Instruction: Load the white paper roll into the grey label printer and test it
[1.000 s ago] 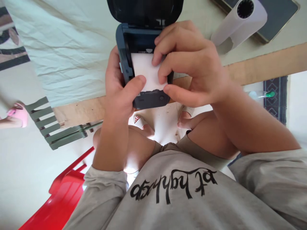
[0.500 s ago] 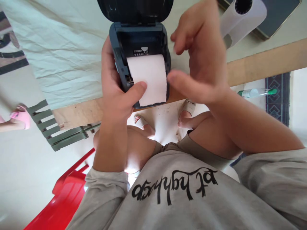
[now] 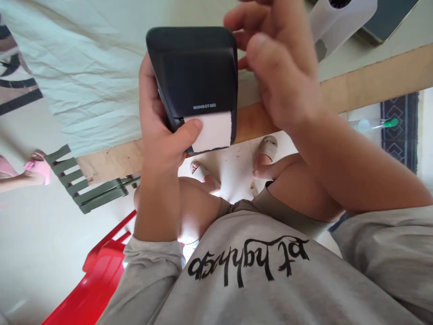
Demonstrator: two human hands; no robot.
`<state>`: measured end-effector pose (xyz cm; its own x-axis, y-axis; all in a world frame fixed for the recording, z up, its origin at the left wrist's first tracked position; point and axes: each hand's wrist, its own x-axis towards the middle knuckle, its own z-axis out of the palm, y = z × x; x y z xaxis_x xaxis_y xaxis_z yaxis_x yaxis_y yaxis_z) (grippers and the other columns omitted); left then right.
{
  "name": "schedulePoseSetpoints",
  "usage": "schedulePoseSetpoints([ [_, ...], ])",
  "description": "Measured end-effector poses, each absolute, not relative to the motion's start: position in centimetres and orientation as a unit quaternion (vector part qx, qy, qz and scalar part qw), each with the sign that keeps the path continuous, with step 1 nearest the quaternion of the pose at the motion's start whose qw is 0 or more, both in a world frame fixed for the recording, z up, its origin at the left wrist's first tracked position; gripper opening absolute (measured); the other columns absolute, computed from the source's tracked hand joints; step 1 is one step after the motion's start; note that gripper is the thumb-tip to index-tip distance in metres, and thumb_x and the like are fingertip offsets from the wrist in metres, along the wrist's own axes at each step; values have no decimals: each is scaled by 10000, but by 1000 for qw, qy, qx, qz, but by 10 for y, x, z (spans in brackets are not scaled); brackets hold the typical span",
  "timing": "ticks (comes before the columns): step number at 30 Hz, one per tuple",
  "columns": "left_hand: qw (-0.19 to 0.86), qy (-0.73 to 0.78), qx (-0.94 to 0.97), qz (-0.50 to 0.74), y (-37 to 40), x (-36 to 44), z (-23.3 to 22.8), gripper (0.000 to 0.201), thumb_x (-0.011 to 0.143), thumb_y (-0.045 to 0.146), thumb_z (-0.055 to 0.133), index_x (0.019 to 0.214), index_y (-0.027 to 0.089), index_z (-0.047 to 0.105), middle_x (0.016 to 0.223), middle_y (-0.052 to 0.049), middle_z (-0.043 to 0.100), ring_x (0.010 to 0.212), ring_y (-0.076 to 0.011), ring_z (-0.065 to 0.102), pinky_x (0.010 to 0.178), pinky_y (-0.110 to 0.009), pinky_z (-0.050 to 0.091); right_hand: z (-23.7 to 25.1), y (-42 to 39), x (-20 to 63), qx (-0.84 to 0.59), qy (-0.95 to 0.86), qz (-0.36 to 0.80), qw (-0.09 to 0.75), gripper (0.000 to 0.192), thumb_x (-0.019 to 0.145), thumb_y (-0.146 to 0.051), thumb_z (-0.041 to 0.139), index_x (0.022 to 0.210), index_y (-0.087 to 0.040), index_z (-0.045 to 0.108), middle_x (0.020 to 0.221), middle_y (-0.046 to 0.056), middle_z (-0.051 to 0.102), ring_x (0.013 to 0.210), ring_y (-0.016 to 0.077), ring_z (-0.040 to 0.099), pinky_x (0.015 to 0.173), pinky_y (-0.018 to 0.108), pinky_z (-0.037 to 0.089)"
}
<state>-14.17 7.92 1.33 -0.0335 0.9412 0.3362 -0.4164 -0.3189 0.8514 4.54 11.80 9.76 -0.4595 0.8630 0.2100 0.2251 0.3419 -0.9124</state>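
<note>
A dark label printer (image 3: 198,76) with "NIIMBOT" on its lid is held over the table's front edge. My left hand (image 3: 162,126) wraps its left side, the thumb pressing on the white paper strip (image 3: 213,133) that comes out below the lid. The lid lies down over the body, hiding the paper compartment. At the printer's upper right, my right hand (image 3: 277,63) is open with fingers apart and slightly bent. Its fingertips are beside the lid's right edge; whether they touch it I cannot tell.
The table (image 3: 91,81) has a pale wrinkled cloth and a wooden front edge (image 3: 372,85). At the upper right are a white cylindrical object (image 3: 341,27) and a dark flat tray-like item (image 3: 389,22). Below are a red chair (image 3: 91,280), a green slatted stool (image 3: 74,180) and another person's foot (image 3: 37,169).
The printer's lid has swung down from open to lowered, covering the compartment and most of the paper. My right hand has moved up and toward the lid's right edge.
</note>
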Motion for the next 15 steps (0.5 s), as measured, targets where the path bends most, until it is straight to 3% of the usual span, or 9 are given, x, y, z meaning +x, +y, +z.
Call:
schedulePoseSetpoints([
  [3,547,231,437,675,80,-138,17,809,472,365,928,1192,249,579,1228,-73,575,1210,-303,534,1072,-430,442,94,114,45,-296,-766,477,314,797,787,-572,526,1351,-82,249,1488,95,281,1305,59,427,855,99,499],
  [7,557,208,402,696,75,-129,24,580,695,429,792,1194,244,562,1197,-67,564,1108,-250,574,977,-392,486,99,110,42,-308,-797,434,286,653,831,-530,491,1303,-109,328,1390,79,367,1249,64,476,690,104,441],
  [15,572,189,390,697,77,-131,22,631,678,302,825,1198,169,493,1182,-99,570,1053,-259,584,889,-379,517,94,114,41,-297,-815,401,295,776,783,-568,536,1316,-50,313,1379,98,382,1234,57,481,678,91,459],
])
